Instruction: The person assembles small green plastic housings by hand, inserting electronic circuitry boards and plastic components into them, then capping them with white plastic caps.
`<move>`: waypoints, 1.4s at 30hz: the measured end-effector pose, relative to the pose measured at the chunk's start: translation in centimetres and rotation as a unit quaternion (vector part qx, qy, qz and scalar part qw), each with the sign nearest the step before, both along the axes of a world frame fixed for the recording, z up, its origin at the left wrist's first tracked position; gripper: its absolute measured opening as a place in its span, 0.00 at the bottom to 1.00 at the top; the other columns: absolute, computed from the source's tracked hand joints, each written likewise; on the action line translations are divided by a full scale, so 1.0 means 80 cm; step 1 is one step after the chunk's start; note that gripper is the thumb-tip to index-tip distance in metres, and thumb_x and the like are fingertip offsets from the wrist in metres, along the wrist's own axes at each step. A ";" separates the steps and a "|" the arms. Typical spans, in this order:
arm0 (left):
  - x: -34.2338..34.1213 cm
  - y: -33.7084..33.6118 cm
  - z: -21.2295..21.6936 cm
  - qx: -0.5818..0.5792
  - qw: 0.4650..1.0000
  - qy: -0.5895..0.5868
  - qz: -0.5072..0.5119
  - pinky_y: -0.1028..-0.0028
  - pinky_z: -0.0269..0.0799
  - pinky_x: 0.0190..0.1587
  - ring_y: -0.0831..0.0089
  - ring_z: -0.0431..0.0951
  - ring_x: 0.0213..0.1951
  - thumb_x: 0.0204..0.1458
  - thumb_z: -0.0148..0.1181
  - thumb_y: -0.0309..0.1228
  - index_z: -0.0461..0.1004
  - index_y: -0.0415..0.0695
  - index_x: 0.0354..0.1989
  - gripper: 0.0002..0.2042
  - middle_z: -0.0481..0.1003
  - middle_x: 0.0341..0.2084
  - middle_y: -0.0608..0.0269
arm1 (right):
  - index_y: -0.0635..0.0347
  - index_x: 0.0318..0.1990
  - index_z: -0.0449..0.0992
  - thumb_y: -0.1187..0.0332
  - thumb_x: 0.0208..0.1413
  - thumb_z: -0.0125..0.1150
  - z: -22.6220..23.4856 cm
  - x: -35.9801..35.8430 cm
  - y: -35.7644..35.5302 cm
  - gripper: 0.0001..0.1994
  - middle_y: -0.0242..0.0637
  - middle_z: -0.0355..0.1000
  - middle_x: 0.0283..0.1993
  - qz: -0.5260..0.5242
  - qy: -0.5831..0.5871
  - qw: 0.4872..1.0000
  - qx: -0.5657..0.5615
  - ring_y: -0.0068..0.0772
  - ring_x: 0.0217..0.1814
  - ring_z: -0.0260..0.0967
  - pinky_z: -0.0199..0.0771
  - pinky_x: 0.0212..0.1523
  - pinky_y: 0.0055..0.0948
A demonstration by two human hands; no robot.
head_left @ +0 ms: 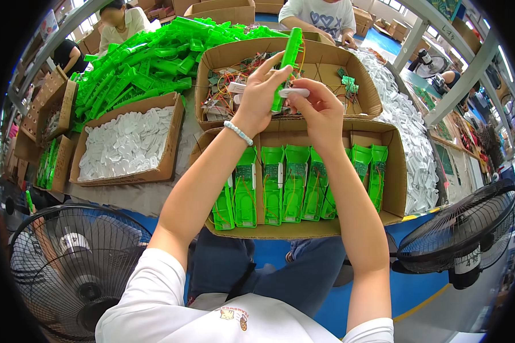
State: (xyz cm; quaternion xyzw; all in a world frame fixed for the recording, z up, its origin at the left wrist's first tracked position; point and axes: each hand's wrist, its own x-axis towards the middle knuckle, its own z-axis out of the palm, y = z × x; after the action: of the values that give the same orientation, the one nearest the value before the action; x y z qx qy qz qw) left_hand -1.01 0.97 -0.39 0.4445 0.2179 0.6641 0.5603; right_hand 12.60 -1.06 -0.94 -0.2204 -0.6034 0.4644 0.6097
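Note:
My left hand [258, 96] is closed round a long green plastic housing [292, 48], held tilted above the cartons. With thumb and fingers, my right hand [324, 112] pinches a small white plastic piece [296, 92] against the housing's side; whether it is seated there I cannot tell. Just beyond and below is a carton [357, 57] of circuit boards with coloured wires. Nearer me stands another carton [396, 197], where several green housings [273, 188] rest in a row with boards and wires in them. My right forearm hides part of that row.
Green plastic shells [137, 63] are heaped at the far left, behind a box of white pieces [126, 143]. More white parts [409, 137] lie along the right. Fans stand at the left [88, 274] and right [460, 228]. Two people [320, 17] sit across the table.

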 end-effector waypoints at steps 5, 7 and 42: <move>0.010 -0.007 0.008 0.025 0.998 0.050 0.012 0.80 0.71 0.34 0.81 0.74 0.35 0.63 0.49 0.33 0.67 0.43 0.60 0.18 0.74 0.34 0.69 | 0.68 0.46 0.76 0.78 0.54 0.62 0.000 0.004 -0.001 0.11 0.34 0.75 0.36 -0.017 0.002 1.000 0.007 0.20 0.36 0.72 0.72 0.37 0.19; 0.009 -0.007 0.007 0.016 0.999 0.038 0.011 0.80 0.71 0.32 0.81 0.74 0.33 0.64 0.48 0.34 0.67 0.44 0.60 0.18 0.74 0.34 0.68 | 0.68 0.46 0.76 0.78 0.55 0.62 0.002 0.004 -0.001 0.11 0.34 0.76 0.36 -0.026 -0.001 1.000 0.009 0.20 0.36 0.72 0.72 0.37 0.20; 0.008 -0.004 0.000 0.051 0.985 0.166 0.005 0.79 0.71 0.40 0.81 0.73 0.41 0.63 0.49 0.34 0.67 0.42 0.60 0.18 0.75 0.42 0.65 | 0.66 0.47 0.73 0.80 0.54 0.58 -0.001 0.002 -0.007 0.12 0.34 0.73 0.38 -0.064 0.036 0.997 0.025 0.19 0.38 0.71 0.73 0.38 0.20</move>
State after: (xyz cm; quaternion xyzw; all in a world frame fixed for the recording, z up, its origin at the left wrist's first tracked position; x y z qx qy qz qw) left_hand -0.40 0.61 -0.40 0.5754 0.2755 0.5944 0.4896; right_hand 12.80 -1.65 -1.04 -0.2264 -0.5771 0.4170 0.6647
